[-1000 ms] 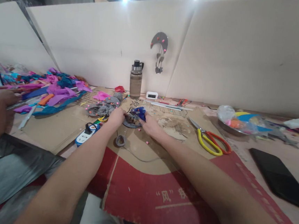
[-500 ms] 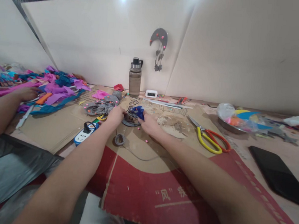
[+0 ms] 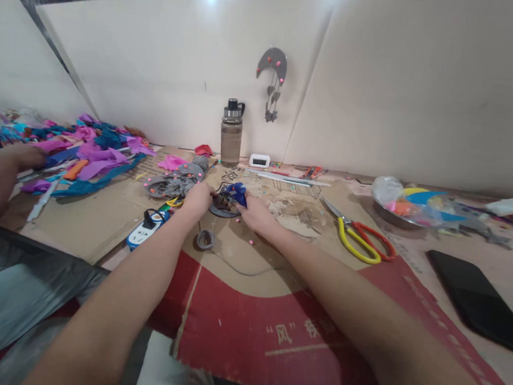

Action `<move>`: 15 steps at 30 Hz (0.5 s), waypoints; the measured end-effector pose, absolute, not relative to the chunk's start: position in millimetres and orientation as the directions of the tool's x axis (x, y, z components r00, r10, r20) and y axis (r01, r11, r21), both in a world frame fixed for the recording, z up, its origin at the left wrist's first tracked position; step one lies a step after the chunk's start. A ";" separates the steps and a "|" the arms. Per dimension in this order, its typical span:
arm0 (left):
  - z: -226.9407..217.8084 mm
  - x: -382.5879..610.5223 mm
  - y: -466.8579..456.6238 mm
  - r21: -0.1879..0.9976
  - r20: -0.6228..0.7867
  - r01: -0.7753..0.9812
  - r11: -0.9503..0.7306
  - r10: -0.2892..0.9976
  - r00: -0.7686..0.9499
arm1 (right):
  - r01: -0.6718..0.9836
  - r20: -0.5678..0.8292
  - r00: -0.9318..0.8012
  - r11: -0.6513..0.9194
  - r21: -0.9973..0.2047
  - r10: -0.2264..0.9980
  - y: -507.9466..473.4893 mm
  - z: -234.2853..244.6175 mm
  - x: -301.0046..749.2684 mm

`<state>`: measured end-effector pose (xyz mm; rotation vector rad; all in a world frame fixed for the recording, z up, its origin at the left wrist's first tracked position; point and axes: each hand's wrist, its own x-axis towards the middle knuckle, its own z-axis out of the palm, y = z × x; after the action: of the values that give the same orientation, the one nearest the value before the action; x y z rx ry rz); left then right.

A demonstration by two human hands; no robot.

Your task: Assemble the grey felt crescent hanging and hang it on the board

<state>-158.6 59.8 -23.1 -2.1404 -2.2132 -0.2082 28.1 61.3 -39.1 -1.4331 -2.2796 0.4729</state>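
Observation:
On the cardboard in front of me lies a dark grey crescent-shaped piece [image 3: 224, 211]. My left hand [image 3: 198, 202] is closed, its fingertips pinching the crescent's left end. At the crescent's right end, my right hand [image 3: 258, 214] is closed on a blue crumpled piece [image 3: 240, 191], which looks like thin paper or cloth. The fingertips of both hands are partly hidden. Left of my left hand sits a heap of grey pieces with pink dots [image 3: 170, 184]. A roll of grey cord [image 3: 205, 240] rests nearer me, its loose end trailing right.
Yellow-and-red-handled scissors [image 3: 360, 240], a metal bowl [image 3: 400, 219] and a black phone [image 3: 476, 295] lie to the right. A water bottle [image 3: 231, 136] and small digital clock [image 3: 260, 161] stand behind. At left are a power strip [image 3: 148, 230], colourful scraps [image 3: 101, 164] and a co-worker's hand [image 3: 24, 155].
My hands stay almost in place, the blue piece shifting only slightly. The co-worker's hand has moved left, away from the colourful scraps, and a long pink strip there has shifted out of sight.

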 end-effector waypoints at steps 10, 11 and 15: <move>-23.2 -158.6 60.4 0.059 0.129 0.998 0.036 0.991 -0.044 | 0.764 0.156 -0.378 0.402 -0.504 0.913 62.8 -36.1 37.3; -22.6 -158.1 60.1 0.058 0.127 0.998 0.037 0.991 -0.044 | 0.761 0.149 -0.382 0.402 -0.509 0.912 62.3 -36.0 37.6; -22.2 -157.2 59.7 0.054 0.125 0.998 0.045 0.991 -0.052 | 0.770 0.123 -0.385 0.392 -0.504 0.915 61.4 -36.4 35.4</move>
<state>-157.2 59.7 -22.2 -2.1259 -2.2320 -0.1939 35.4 61.4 -36.4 -1.4555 -2.2734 0.5214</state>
